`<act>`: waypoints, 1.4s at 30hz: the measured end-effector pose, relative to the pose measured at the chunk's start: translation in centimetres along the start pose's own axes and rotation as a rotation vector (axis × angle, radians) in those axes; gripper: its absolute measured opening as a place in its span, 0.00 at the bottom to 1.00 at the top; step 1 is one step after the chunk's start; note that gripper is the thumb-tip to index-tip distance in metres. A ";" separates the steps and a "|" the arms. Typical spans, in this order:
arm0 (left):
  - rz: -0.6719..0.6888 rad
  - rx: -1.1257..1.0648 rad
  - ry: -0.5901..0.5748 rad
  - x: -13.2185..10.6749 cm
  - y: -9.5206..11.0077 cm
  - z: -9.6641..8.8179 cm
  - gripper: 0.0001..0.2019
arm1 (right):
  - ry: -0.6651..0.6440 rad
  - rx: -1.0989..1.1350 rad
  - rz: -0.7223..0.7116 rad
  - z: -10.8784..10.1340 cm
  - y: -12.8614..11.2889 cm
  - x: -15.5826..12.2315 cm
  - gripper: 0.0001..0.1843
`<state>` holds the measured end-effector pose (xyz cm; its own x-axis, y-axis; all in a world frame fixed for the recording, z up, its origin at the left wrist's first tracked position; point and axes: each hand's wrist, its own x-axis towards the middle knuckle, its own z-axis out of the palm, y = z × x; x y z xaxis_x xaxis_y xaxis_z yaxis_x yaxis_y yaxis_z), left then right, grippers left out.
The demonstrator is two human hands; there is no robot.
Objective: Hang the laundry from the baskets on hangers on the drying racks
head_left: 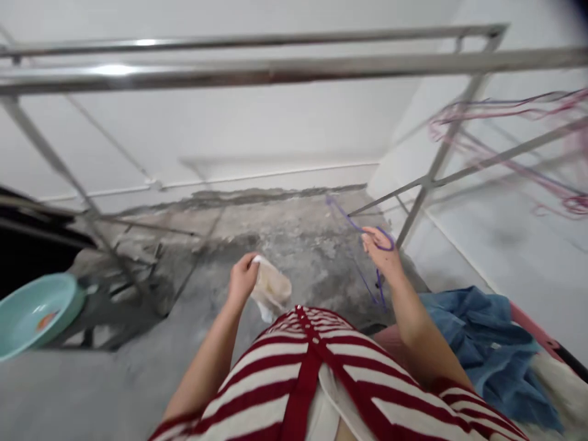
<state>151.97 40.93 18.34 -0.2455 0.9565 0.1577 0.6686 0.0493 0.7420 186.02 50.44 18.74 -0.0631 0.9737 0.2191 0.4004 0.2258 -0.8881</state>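
My left hand (243, 277) pinches the edge of a small white and beige piece of cloth (274, 286), which hangs to its right in front of my striped top. Whether it is a sock or another small garment, I cannot tell. A thin purple clothes hanger (380, 283) is in my right hand (380, 248), with its hook end near the fingers and its arms spread out to the upper left and downward. Motion blurs the hanger somewhat. The two hands are well apart, both above the grey floor.
A metal drying rack (275, 72) crosses the view ahead. Pink hangers (500, 110) hang at its right side. Blue denim clothing (482, 343) lies heaped at the lower right over a pink-rimmed container (535, 331). A turquoise basin (34, 312) stands at the left.
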 end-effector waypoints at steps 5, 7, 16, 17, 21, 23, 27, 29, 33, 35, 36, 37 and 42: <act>-0.095 0.060 0.058 1.9 -0.8 -3.3 0.18 | -0.226 0.206 0.226 3.9 -1.4 -4.6 0.23; -0.090 0.084 0.085 2.4 -1.3 -4.2 0.18 | -0.339 0.247 0.249 4.8 -2.3 -6.2 0.23; 0.034 0.172 0.177 2.2 -1.6 -2.9 0.13 | -0.449 0.255 0.137 13.3 -5.0 -7.9 0.22; 0.074 0.193 0.190 1.7 -1.7 -2.3 0.11 | -0.422 0.261 0.115 14.6 -5.0 -7.9 0.21; 0.374 0.267 0.230 -0.4 -2.1 -0.3 0.11 | -0.307 0.310 0.076 18.4 -5.6 -7.9 0.18; 0.511 0.217 0.225 -1.5 -2.2 0.0 0.12 | -0.278 0.350 0.086 18.8 -6.1 -7.8 0.18; 0.641 -0.011 0.213 -2.9 -3.3 -1.1 0.12 | -0.231 0.454 0.119 17.1 -6.9 -7.3 0.17; 0.534 -0.137 0.307 -2.8 -4.6 -2.2 0.11 | -0.204 0.518 0.123 15.7 -7.0 -7.0 0.17; 0.182 -0.306 0.474 -0.5 -6.5 -4.9 0.21 | -0.187 0.633 0.103 13.2 -7.1 -6.5 0.15; 0.139 -0.417 0.427 1.1 -5.9 -6.3 0.27 | -0.200 0.674 0.080 12.3 -7.1 -6.4 0.14; 0.146 -0.475 0.373 1.9 -5.2 -7.1 0.26 | -0.204 0.690 0.065 12.0 -7.1 -6.3 0.14; 0.159 -0.520 0.322 2.5 -4.3 -7.8 0.22 | -0.206 0.704 0.050 11.7 -7.1 -6.3 0.14; 0.246 -0.438 0.377 4.2 0.3 -10.9 0.13 | -0.251 0.717 0.014 11.7 -6.4 -6.5 0.13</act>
<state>143.49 41.80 26.32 -0.4048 0.7538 0.5176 0.4070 -0.3584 0.8402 173.17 43.02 18.21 -0.3030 0.9352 0.1831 -0.2839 0.0948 -0.9542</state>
